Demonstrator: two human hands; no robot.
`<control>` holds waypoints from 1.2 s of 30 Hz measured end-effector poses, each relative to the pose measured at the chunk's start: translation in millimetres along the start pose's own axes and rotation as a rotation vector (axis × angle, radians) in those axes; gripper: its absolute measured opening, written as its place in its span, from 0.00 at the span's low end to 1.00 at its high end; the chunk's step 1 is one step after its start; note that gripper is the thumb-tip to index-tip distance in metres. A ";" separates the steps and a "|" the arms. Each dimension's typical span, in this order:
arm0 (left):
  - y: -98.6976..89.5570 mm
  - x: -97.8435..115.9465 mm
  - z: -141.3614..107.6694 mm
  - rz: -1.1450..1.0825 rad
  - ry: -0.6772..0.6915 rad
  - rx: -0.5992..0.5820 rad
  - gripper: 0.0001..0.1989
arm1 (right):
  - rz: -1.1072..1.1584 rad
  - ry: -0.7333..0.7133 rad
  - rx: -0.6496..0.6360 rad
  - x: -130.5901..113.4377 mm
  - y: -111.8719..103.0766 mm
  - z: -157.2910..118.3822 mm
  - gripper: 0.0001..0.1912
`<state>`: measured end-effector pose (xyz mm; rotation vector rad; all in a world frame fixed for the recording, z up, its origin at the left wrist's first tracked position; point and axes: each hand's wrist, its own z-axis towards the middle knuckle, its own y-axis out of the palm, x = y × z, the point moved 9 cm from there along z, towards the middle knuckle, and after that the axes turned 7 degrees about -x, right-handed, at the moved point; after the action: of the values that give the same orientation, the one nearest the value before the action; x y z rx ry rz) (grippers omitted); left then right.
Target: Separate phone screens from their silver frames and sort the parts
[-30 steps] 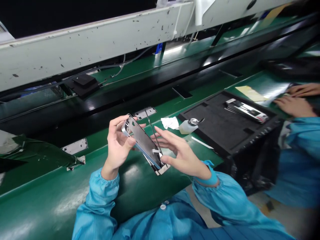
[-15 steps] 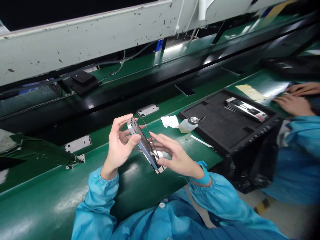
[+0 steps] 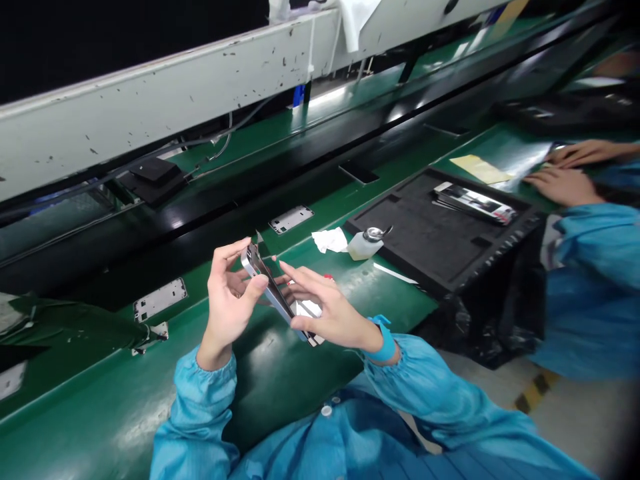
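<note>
The left hand (image 3: 226, 301) is gripping a slim silver-edged phone body (image 3: 276, 297) as the right hand (image 3: 334, 312), holding a thin dark panel (image 3: 259, 238), is narrowing their gap, nearly uniting both

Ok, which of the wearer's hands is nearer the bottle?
Right. The right hand is slightly left of the bottle, on its near side; the left hand is farther left.

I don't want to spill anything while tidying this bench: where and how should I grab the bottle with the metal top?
I'd grip the bottle around its pale body, below the metal top, coming from the near side. It appears upright; the body is wider than the top, where a dark piece juts right. Crumpled white paper sits left, the black tray right.
</note>
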<state>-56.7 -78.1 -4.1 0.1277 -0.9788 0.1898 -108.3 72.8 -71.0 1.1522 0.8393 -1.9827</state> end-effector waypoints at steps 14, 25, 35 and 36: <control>-10.8 0.7 0.7 0.069 0.029 0.068 0.21 | 0.045 -0.113 0.090 -2.4 2.4 13.4 0.47; 0.3 -0.9 -3.4 -0.024 0.120 0.002 0.25 | -0.239 -0.229 0.076 -8.9 -8.2 11.1 0.43; 20.3 -23.0 -10.7 -0.366 -0.089 0.218 0.28 | -0.374 -0.205 0.124 -5.6 1.4 8.1 0.36; 23.3 -26.7 -11.3 -0.387 -0.135 0.198 0.30 | -0.330 -0.187 0.171 -9.3 -4.7 8.4 0.39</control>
<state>-67.1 -55.9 -32.2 0.5121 -1.0488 -0.0793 -112.4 70.9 -58.5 0.9461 0.8151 -2.4313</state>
